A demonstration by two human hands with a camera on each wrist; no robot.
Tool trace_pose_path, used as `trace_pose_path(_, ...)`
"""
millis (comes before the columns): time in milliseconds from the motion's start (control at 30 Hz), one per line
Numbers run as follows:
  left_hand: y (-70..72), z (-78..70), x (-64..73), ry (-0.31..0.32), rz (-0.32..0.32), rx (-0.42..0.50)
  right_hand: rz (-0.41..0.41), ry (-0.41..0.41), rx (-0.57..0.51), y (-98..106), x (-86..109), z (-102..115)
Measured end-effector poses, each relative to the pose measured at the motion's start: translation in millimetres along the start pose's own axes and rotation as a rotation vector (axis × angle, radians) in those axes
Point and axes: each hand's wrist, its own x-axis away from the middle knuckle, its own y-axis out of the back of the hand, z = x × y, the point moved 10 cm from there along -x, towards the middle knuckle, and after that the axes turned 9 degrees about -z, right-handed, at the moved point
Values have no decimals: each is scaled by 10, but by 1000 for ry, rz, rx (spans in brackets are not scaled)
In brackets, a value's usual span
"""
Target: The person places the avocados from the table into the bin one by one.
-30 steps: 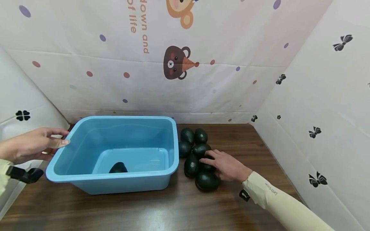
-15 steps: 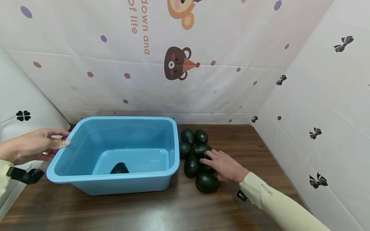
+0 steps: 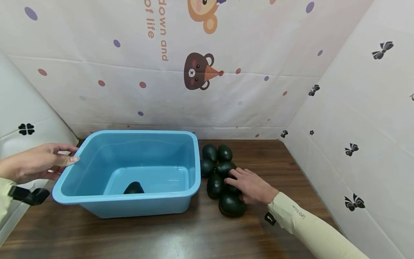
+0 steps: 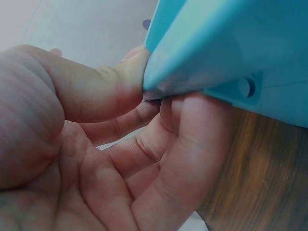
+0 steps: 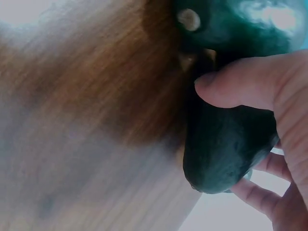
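Observation:
A light blue plastic tub (image 3: 129, 207) stands on the table's left side, one dark green avocado (image 3: 134, 187) lying inside it. My left hand (image 3: 40, 162) pinches the tub's left rim between thumb and fingers; the left wrist view shows the fingers curled under the rim (image 4: 192, 72). To the tub's right lies a cluster of several avocados (image 3: 215, 185). My right hand (image 3: 252, 185) is at the cluster's right side, with thumb and fingers around one avocado (image 5: 226, 149). In the right wrist view another avocado (image 5: 240, 24) sits right beside the thumb.
The brown wood-grain table (image 3: 181, 237) meets a patterned back wall covering (image 3: 161, 104) and a white right side wall (image 3: 339, 118) with bow prints. A white left wall (image 3: 29, 108) stands close behind the left hand.
My right hand has shifted very slightly left over the avocados. The left hand and the tub stay put.

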Motion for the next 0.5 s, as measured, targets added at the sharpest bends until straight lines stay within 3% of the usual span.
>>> trace_pose_path(500, 10, 35, 4, 0, -4, -4, -13, -15, -31, 295, -39, -45)
